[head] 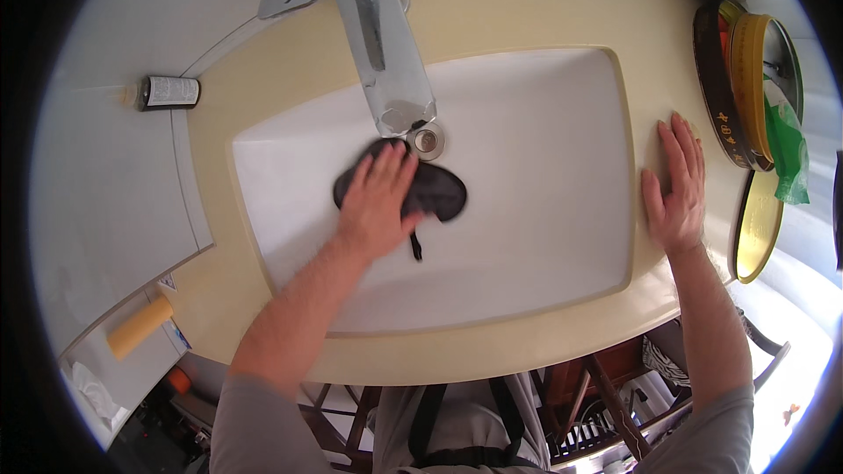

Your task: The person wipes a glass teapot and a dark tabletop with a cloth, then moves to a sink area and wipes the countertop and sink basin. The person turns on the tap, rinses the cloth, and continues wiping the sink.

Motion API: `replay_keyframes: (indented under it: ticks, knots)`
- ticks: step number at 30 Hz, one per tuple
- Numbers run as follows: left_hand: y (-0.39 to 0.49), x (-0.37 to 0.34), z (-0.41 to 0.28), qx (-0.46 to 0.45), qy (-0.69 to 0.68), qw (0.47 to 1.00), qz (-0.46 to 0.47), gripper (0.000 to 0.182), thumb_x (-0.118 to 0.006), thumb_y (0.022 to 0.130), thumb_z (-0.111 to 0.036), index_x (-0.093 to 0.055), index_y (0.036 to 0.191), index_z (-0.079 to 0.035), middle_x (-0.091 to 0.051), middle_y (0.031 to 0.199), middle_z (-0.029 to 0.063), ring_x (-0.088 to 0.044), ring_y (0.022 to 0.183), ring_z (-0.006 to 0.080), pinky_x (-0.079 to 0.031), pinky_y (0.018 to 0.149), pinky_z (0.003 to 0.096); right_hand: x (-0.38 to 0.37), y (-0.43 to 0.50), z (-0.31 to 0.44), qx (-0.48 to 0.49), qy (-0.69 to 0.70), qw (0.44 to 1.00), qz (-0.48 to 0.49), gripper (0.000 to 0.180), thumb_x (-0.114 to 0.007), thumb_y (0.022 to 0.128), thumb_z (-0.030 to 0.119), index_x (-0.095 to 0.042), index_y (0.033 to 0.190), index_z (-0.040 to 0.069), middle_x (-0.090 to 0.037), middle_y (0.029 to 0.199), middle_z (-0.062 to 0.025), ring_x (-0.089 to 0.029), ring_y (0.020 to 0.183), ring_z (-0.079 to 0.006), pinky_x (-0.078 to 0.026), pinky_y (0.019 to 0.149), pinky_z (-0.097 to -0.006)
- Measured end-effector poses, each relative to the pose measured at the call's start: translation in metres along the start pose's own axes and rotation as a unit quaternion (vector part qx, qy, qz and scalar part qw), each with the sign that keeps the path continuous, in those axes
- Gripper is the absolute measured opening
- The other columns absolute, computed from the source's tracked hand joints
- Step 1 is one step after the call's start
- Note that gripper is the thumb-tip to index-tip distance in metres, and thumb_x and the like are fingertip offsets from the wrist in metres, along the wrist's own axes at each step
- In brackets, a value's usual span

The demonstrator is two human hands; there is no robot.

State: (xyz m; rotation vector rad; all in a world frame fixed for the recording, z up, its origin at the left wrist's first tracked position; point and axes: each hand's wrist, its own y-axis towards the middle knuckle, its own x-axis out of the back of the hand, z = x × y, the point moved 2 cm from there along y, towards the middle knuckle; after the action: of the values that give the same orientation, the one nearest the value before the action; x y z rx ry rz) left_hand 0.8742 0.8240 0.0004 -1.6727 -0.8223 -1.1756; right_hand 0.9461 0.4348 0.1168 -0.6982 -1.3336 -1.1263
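A black eye mask [438, 192] lies in the white washbasin [540, 164], just below the round metal drain [427, 140]. A short black strap hangs from its lower edge. My left hand [379, 201] rests palm down across the mask's left half and middle, slightly blurred, with its fingers spread and the thumb by the lower edge. It covers part of the mask, and nothing shows clenched in it. To the right of the basin, my right hand [678, 184] lies on the cream countertop [649, 118], with the thumb apart from the fingers and nothing held.
A chrome faucet [388, 46] reaches over the basin from the back. At left stands a dark bottle [170, 92] with a label. Stacked round tins [744, 85], a green plastic wrapper [787, 145] and a gold lid [757, 227] are at right. Wooden furniture [612, 395] shows below the counter.
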Motion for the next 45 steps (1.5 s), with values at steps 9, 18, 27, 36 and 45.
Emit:
replay_keyframes:
  ticks: [9, 18, 27, 36, 45]
  knots:
    - [0.006, 0.020, -0.005, -0.007, 0.018, 1.000, 0.000, 0.081, -0.066, 0.090, -0.049, -0.044, 0.148, 0.003, -0.036, 0.158, 0.0225, -0.029, 0.149, 0.0361, -0.019, 0.124, 0.0495, 0.001, 0.000, -0.001, -0.005, -0.004, 1.000, 0.001, 0.060, -0.063, 0.087, 0.018, -0.050, 0.144, 0.003, -0.044, 0.153, -0.0204, -0.040, 0.143, -0.0413, -0.026, 0.121, -0.0530]
    - [0.000, -0.005, -0.018, -0.034, -0.040, 0.999, 0.005, 0.084, -0.064, 0.089, -0.055, -0.041, 0.152, -0.005, -0.035, 0.159, 0.0222, -0.028, 0.150, 0.0356, -0.016, 0.124, 0.0509, 0.001, 0.001, 0.001, -0.002, 0.002, 1.000, -0.003, 0.060, -0.064, 0.087, 0.019, -0.051, 0.143, 0.002, -0.045, 0.152, -0.0220, -0.040, 0.142, -0.0418, -0.027, 0.120, -0.0537]
    - [0.000, 0.008, -0.015, -0.015, -0.035, 0.998, 0.059, 0.089, -0.068, 0.086, -0.054, -0.039, 0.152, -0.003, -0.034, 0.159, 0.0229, -0.028, 0.151, 0.0346, -0.016, 0.124, 0.0516, 0.001, 0.002, 0.000, -0.004, 0.000, 1.000, -0.004, 0.060, -0.064, 0.086, 0.018, -0.051, 0.142, 0.002, -0.045, 0.152, -0.0222, -0.041, 0.141, -0.0421, -0.027, 0.120, -0.0538]
    - [-0.008, 0.000, -0.007, -0.030, -0.065, 0.997, 0.001, 0.086, -0.065, 0.090, -0.053, -0.038, 0.151, 0.002, -0.033, 0.160, 0.0226, -0.027, 0.150, 0.0360, -0.018, 0.124, 0.0501, 0.001, 0.002, 0.003, 0.000, 0.001, 1.000, -0.008, 0.060, -0.064, 0.085, 0.017, -0.052, 0.142, 0.002, -0.046, 0.152, -0.0218, -0.041, 0.142, -0.0417, -0.027, 0.120, -0.0536]
    - [-0.007, -0.017, 0.004, -0.030, -0.095, 0.995, -0.027, 0.079, -0.071, 0.088, -0.042, -0.043, 0.146, 0.004, -0.036, 0.155, 0.0235, -0.033, 0.145, 0.0383, -0.023, 0.122, 0.0506, 0.002, 0.002, 0.003, 0.000, 0.003, 1.000, -0.005, 0.059, -0.063, 0.086, 0.017, -0.052, 0.142, 0.002, -0.046, 0.152, -0.0211, -0.041, 0.142, -0.0415, -0.027, 0.120, -0.0531]
